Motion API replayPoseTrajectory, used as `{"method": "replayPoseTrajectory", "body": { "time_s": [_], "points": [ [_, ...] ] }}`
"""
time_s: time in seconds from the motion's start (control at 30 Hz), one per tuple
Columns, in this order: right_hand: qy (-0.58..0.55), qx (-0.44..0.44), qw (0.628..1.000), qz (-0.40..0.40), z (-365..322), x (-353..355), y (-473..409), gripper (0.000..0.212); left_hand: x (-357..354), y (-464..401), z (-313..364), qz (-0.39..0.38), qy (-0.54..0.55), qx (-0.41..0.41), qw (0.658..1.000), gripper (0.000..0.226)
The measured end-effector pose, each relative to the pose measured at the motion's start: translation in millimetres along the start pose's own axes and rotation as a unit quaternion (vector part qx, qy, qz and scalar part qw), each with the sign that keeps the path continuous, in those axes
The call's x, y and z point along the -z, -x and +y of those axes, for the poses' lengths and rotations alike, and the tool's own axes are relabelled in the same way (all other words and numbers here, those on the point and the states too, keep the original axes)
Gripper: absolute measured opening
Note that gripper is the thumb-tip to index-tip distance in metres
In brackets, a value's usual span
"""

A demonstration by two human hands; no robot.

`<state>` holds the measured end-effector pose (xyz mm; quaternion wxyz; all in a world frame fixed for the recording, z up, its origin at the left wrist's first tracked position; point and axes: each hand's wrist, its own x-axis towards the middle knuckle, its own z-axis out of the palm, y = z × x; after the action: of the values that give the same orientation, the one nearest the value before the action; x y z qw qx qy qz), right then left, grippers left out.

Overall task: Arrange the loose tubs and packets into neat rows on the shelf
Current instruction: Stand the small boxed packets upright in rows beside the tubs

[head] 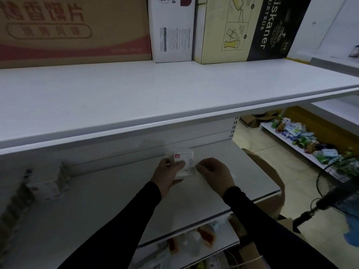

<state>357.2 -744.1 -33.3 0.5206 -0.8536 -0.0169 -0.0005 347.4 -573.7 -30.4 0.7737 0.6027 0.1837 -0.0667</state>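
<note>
Black sleeves reach in from the bottom edge. Left hand (167, 171) grips one white packet (184, 162), thumb curled over its front, on the middle shelf (116, 200). Right hand (213, 173) sits just right of it, fingers (200, 166) curled at the packet's edge; whether they pinch it, cannot tell. Far left of the fingers: one similar packet (45, 190), blurred. No row visible yet; task looks barely begun. Above, three cartons (171, 30).

A white middle shelf (120, 193) carries a small white packet (184, 162) near its back wall and more blurred packets (45, 189) at the far left. The shelf above (136, 94) holds a brown carton (73, 28), a white box (172, 30) and a yellow-and-black box (248, 28) along its back.
</note>
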Motion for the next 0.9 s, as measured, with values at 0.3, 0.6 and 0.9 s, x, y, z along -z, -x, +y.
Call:
{"method": "replayPoseTrajectory", "body": {
  "time_s": [0.3, 0.6, 0.9],
  "points": [
    [0.380, -0.122, 0.913, 0.079, 38, 23, -7, 0.074, 16, 1, 1, 0.029, 0.005, 0.002, 1.000, 0.039],
    [0.136, 0.015, 0.990, 0.034, 17, 12, -7, 0.043, 32, 13, 8, 0.053, 0.008, -0.023, 0.998, 0.028],
    [0.028, 0.118, 0.992, -0.039, -19, -16, -3, 0.036, 73, 51, 26, 0.125, 0.037, -0.068, 0.989, 0.022]
  ]
}}
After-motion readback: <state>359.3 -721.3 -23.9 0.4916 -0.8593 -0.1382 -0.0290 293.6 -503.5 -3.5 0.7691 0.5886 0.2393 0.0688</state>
